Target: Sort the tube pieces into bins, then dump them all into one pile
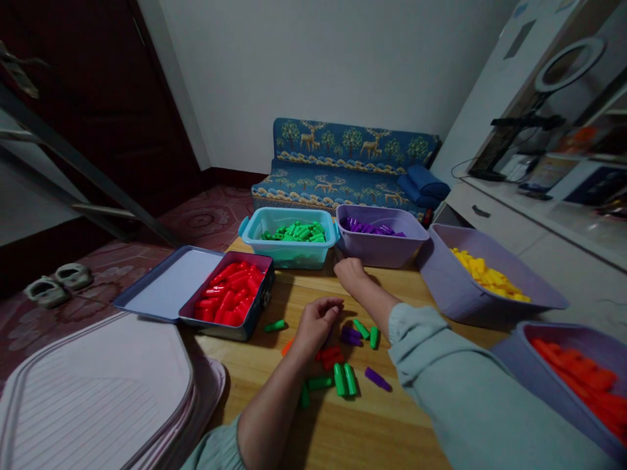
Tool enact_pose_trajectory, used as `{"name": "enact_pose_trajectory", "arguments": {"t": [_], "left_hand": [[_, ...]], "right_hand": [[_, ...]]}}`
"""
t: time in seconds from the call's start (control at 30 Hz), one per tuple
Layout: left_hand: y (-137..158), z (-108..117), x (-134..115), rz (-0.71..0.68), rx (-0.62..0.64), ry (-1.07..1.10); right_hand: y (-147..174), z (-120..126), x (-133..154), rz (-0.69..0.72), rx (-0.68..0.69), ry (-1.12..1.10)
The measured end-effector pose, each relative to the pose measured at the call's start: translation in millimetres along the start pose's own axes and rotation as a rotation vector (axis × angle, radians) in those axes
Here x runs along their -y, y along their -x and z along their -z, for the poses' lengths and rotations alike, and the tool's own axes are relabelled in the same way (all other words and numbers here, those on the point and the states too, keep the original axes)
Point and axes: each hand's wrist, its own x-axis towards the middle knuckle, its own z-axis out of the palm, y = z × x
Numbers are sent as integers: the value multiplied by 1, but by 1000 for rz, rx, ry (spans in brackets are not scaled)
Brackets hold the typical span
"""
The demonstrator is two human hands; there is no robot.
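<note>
Head view: on the worktop (382, 431), a turquoise bin (294, 256) and a purple bin (379, 252) are standing at eleven and one o'clock. The right hand (350, 271), its hold hidden, is hovering by their gap, seemingly reaching binward and needing rim clearance next; the left hand (317, 321) is showing narrowly curved fingers, hold unclear, with green pieces (339, 380) lying at six o'clock.

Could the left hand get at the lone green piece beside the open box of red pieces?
Probably yes: the left hand is close to the green piece on the tabletop, and nothing visible blocks the way between them.
</note>
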Motion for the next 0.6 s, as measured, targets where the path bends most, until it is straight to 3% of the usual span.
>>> {"name": "enact_pose_trajectory", "arguments": {"t": [0.4, 0.6], "left_hand": [[-1, -1, 5, 5, -16, -31], [1, -2, 4, 9, -7, -22]], "right_hand": [[-29, -5, 4, -56, -47, -4], [-56, -4, 6, -158, 45, -45]]}}
